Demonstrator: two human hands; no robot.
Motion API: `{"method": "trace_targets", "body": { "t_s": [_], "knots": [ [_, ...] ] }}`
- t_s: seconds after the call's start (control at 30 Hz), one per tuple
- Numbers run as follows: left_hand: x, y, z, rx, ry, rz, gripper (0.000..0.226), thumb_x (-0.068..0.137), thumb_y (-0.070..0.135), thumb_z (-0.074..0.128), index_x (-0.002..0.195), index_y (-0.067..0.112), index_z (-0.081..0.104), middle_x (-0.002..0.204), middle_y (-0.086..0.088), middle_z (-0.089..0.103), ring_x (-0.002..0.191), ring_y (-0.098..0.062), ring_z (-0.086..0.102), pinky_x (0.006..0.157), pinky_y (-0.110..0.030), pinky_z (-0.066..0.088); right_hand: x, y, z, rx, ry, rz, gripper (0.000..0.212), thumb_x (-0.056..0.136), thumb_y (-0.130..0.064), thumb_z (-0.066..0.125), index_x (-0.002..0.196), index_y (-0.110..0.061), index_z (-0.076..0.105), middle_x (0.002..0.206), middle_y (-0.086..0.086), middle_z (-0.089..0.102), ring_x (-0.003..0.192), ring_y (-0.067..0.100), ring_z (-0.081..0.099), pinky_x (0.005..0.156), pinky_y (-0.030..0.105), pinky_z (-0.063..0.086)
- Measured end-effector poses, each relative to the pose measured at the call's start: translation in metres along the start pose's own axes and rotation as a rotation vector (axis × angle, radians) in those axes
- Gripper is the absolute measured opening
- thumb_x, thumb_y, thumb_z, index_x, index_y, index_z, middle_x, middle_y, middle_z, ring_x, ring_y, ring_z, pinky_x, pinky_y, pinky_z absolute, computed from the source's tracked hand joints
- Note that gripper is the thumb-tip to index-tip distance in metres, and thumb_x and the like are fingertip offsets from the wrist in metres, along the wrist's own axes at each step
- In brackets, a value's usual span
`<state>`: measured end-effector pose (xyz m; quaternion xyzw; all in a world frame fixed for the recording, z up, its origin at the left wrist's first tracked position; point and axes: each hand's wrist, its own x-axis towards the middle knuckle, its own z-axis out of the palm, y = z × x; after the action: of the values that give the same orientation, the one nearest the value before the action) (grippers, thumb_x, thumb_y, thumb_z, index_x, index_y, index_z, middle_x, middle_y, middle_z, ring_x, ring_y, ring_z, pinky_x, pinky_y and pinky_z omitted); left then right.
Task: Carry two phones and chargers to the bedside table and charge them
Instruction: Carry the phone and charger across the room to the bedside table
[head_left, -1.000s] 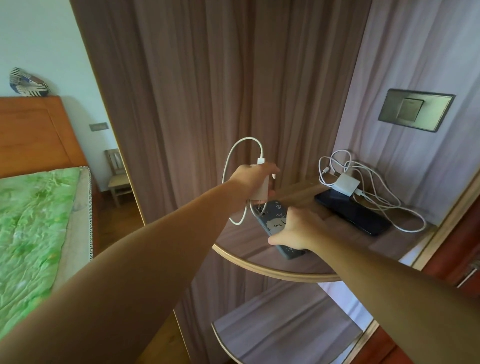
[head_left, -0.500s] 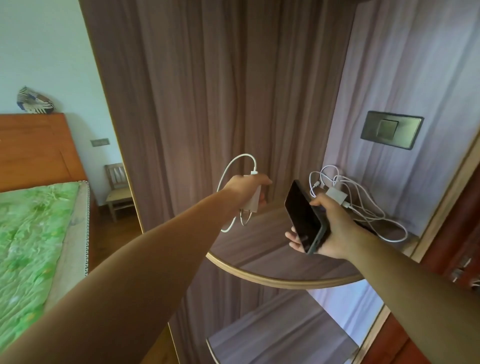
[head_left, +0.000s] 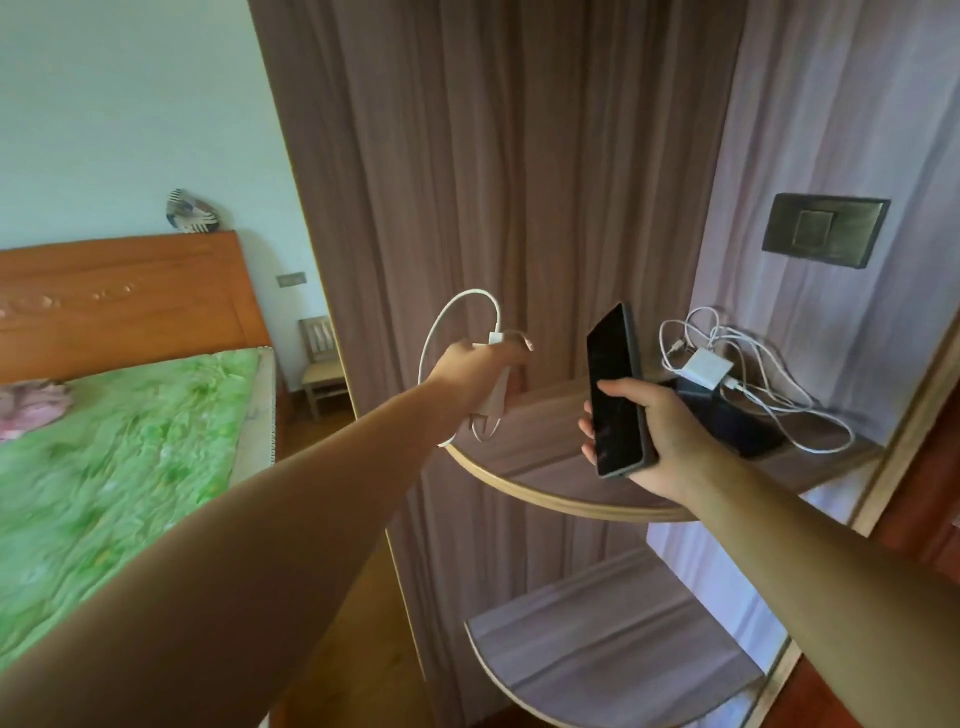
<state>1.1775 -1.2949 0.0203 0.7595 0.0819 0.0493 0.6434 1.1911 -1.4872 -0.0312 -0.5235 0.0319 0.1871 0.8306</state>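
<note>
Phone in hand: phone sits right of the frame's centre, above the curved shelf, clasped by the right hand
Right grip: fingers wrapped round the phone's lower half from behind, thumb across the edge nearest the second set; upper half free
Phone axis: long axis close to vertical, top end leaning slightly toward upper right; dark screen faces left and toward the camera
Why held so: judged a carrying hold, screen visible and the bottom end down near the palm; the port itself is hidden
Left grip: left hand clenched on a white charger at centre frame, plug end pointing down, prongs just below the fist
Cable: white cable loops up and over the left hand from the charger's top end; its free end cannot be traced
Why held so: the loop hangs clear of the shelf edge, so it should not snag in carrying
Second set: second phone lies flat on the shelf at right of frame, its white charger brick resting on its far end amid tangled second cable
Progress: judged half gathered, one set in hand, one on the shelf
</note>
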Motion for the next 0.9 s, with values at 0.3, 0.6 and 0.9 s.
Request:
{"method": "trace_targets", "body": {
  "t_s": [0.3,0.6,0.9],
  "knots": [
    [-0.064,-0.025,-0.095,0.065,0.115,-0.067,0.01,0.077,0.017,0.068,0.077,0.007,0.067,0.065,-0.007,0.066,0.051,-0.021,0.06,0.057,-0.03,0.05,-0.017,0.041,0.089,-0.549,-0.035,0.082,0.015,0.071,-0.024,0.062,0.077,-0.017,0.049,0.074,0.0,0.04,0.062,0.015,0.041,0.053,0.029,0.033],
    [-0.218,-0.078,-0.285,0.475,0.453,-0.127,0.017,0.068,0.022,0.063,0.075,0.007,0.059,0.071,-0.009,0.06,0.064,-0.026,0.059,0.058,-0.027,0.045,-0.082,0.153,0.232,-1.171,-0.168,-0.218,0.049,0.067,-0.019,0.065,0.114,-0.016,0.052,0.083,-0.001,0.057,0.064,0.013,0.054,0.042,0.02,0.04],
    [-0.451,-0.138,-0.464,1.048,0.739,-0.332,0.051,0.082,0.037,0.044,0.127,0.016,0.053,0.119,-0.015,0.052,0.101,-0.033,0.055,0.081,-0.037,0.05,-0.199,0.283,0.407,-1.652,-0.532,-0.384,0.071,0.061,-0.04,0.059,0.129,-0.031,0.043,0.105,0.003,0.057,0.091,0.028,0.06,0.083,0.042,0.053]
  ]
}}
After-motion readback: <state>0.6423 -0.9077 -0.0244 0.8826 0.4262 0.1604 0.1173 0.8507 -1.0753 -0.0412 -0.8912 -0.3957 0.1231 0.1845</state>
